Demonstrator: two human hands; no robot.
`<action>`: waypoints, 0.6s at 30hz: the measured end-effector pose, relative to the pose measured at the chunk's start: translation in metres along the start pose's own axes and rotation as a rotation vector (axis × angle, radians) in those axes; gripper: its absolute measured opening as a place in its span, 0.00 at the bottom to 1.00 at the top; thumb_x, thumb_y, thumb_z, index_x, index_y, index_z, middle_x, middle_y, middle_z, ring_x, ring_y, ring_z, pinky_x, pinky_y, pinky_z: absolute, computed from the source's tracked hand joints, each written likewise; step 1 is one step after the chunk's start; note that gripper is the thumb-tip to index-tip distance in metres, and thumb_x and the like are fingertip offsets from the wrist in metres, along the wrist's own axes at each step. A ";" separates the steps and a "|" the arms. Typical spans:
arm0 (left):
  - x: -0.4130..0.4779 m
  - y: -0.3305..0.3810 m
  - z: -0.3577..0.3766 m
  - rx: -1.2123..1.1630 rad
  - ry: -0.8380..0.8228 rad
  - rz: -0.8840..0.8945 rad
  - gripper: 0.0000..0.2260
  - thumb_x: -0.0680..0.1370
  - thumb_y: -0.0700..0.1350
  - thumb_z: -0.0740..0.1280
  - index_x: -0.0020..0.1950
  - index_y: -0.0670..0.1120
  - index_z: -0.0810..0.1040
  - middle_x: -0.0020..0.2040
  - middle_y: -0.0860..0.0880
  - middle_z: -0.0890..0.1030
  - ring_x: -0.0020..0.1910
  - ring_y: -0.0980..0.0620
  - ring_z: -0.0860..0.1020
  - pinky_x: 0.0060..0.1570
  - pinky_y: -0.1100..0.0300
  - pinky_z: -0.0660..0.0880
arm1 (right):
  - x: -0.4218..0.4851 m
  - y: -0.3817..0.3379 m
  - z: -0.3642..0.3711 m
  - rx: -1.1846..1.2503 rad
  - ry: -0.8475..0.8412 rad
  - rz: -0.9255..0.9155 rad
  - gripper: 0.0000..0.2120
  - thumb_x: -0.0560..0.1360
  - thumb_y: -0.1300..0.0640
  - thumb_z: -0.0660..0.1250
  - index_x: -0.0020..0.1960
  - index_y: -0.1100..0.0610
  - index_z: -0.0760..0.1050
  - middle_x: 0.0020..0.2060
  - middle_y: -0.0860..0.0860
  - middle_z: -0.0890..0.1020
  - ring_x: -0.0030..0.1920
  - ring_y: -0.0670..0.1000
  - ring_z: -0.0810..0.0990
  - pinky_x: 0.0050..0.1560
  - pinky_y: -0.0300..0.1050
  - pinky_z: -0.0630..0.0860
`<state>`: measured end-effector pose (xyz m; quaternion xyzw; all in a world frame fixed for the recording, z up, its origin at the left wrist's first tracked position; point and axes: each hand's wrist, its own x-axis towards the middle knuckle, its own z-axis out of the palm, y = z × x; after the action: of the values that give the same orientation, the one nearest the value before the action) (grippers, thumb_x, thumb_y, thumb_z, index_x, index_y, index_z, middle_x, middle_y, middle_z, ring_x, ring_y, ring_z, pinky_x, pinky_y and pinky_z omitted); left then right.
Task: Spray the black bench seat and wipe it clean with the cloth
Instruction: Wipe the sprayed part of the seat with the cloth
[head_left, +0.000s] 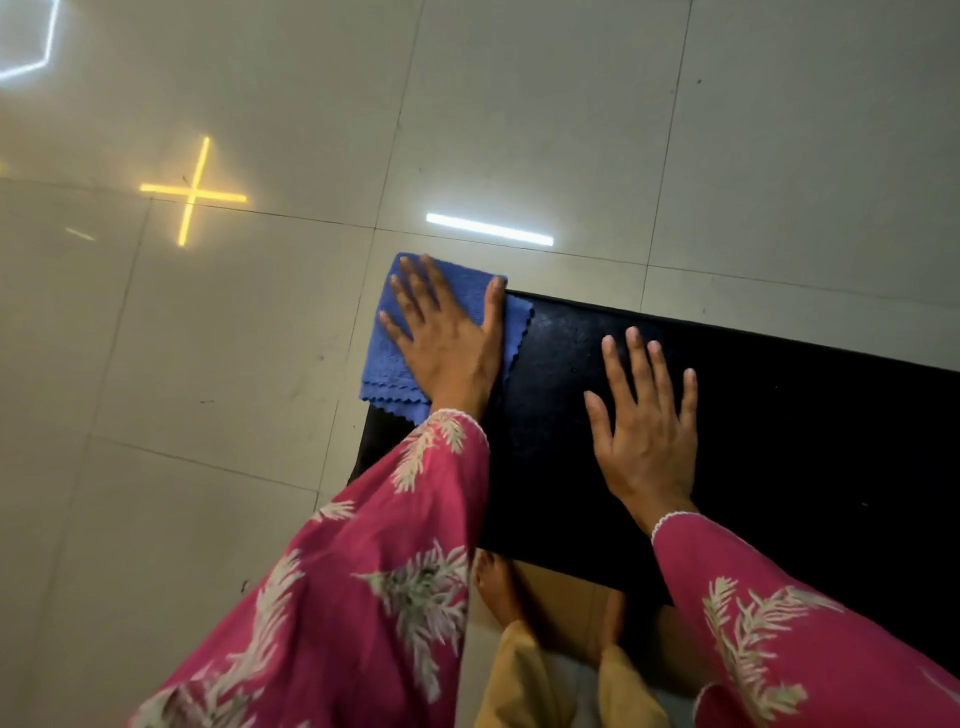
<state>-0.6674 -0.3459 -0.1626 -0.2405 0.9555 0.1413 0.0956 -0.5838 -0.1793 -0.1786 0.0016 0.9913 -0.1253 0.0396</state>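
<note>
- We saw the floor (234, 364) of pale glossy tiles spreading out all around the bench seat, with bright light reflections on it beyond the bench's far edge: a yellow cross (193, 192) and a white bar (489, 229).
- The black bench seat (779, 441) ran from its left end out past the right edge of our view, its top dark and slightly speckled.
- Our two sleeves (363, 571), pink with a pale leaf print, reached over the bench's near edge.
- The blue cloth (384, 343) lay folded on the left end of the bench, its scalloped edges hanging past the bench's far left corner over the floor.
- Our left hand (447, 343) was pressed flat on top of the cloth, fingers spread wide, the thumb at the cloth's right side.
- Our right hand (647, 431) lay flat and spread wide on the bare bench top, holding nothing, to the right of the cloth and apart from it.
- Our bare feet (498, 587) stood on the floor under the bench's near edge.
</note>
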 end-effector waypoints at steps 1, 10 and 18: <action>-0.006 -0.002 0.002 0.046 -0.001 0.109 0.37 0.76 0.68 0.47 0.76 0.47 0.42 0.78 0.49 0.43 0.76 0.51 0.41 0.72 0.48 0.35 | 0.000 0.000 0.000 0.002 0.002 0.001 0.26 0.78 0.44 0.47 0.74 0.51 0.54 0.74 0.51 0.58 0.73 0.51 0.55 0.71 0.55 0.45; -0.026 -0.050 -0.007 0.017 0.037 -0.002 0.39 0.74 0.68 0.42 0.76 0.43 0.42 0.78 0.47 0.45 0.76 0.53 0.43 0.73 0.50 0.38 | -0.001 -0.001 -0.002 0.008 -0.015 0.002 0.26 0.78 0.44 0.47 0.74 0.51 0.54 0.74 0.52 0.58 0.73 0.53 0.57 0.71 0.58 0.48; -0.073 -0.089 0.001 0.157 0.011 0.552 0.35 0.77 0.67 0.44 0.76 0.44 0.52 0.76 0.48 0.56 0.75 0.53 0.52 0.73 0.50 0.47 | -0.001 0.000 -0.003 0.014 -0.028 -0.006 0.27 0.78 0.43 0.47 0.74 0.51 0.54 0.74 0.52 0.59 0.73 0.54 0.58 0.70 0.59 0.50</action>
<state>-0.5610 -0.3896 -0.1652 0.0360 0.9934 0.0862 0.0666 -0.5828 -0.1789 -0.1760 -0.0031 0.9898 -0.1322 0.0531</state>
